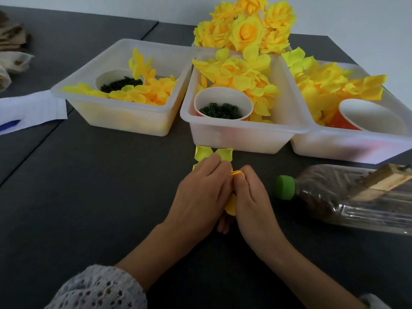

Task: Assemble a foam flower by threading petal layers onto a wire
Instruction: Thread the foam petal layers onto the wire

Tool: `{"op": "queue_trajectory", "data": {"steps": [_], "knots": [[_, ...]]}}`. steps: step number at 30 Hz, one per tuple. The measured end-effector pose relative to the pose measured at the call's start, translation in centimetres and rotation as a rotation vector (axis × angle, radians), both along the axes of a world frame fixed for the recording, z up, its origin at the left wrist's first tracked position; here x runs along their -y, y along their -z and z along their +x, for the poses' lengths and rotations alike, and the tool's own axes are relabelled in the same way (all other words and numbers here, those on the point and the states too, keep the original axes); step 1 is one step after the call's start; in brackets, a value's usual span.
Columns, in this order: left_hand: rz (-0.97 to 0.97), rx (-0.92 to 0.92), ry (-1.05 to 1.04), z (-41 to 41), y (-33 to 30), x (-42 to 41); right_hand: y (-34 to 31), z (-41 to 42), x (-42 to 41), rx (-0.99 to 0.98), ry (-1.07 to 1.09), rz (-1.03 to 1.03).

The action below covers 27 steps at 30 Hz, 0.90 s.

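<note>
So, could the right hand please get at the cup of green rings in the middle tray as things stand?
Probably yes: the cup stands open-topped at the tray's near end, nothing above it, but the right hand is pinching yellow petals.

Soft, even daylight with faint shadows — the picture is slightly hazy throughout, the bottle (347, 197) at three o'clock smeared, and wide-angle stretch bends the bins (245, 134) toward the edges.

**Yellow on charcoal**

The table (89, 186) is dark charcoal grey. At twelve o'clock, three translucent white bins (245, 134) hold bright yellow petals (240, 74), with finished yellow flowers (245, 30) behind. White-lined cups (224, 105), orange-red outside, carry dark green rings (219, 111). At three o'clock a clear bottle (356, 197) of brown contents has a green cap (285, 188). The sleeve (98, 288) at seven o'clock is pale grey openwork knit.
</note>
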<state>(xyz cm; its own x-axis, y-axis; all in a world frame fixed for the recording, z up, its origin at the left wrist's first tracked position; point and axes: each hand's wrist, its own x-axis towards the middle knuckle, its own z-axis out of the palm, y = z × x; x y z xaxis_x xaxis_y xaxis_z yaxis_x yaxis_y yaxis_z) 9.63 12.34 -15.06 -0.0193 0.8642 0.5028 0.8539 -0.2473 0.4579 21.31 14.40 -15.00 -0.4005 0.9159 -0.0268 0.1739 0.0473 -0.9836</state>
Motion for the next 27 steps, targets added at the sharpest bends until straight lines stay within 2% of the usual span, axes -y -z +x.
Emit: {"op": "queue_trajectory", "data": {"steps": [5,9,16,22,24,27], "knots": [[0.021,0.055,0.017,-0.1,-0.2,0.1,-0.2,0.1,0.2,-0.016,0.033,0.053],[0.07,0.12,0.083,-0.1,-0.3,0.4,-0.1,0.3,-0.2,-0.044,0.089,-0.102],[-0.002,0.146,0.038,-1.1,0.0,0.2,-0.8,0.9,-1.7,-0.063,-0.085,-0.271],[-0.024,0.071,-0.034,-1.1,-0.5,0.3,-0.3,0.6,-0.7,0.095,0.047,0.088],[0.006,0.009,-0.09,-0.8,-0.7,0.6,-0.3,0.6,-0.8,0.089,0.084,0.117],[0.005,0.058,-0.078,-0.2,-0.9,1.1,-0.3,0.5,-0.9,0.045,0.11,0.062]]}}
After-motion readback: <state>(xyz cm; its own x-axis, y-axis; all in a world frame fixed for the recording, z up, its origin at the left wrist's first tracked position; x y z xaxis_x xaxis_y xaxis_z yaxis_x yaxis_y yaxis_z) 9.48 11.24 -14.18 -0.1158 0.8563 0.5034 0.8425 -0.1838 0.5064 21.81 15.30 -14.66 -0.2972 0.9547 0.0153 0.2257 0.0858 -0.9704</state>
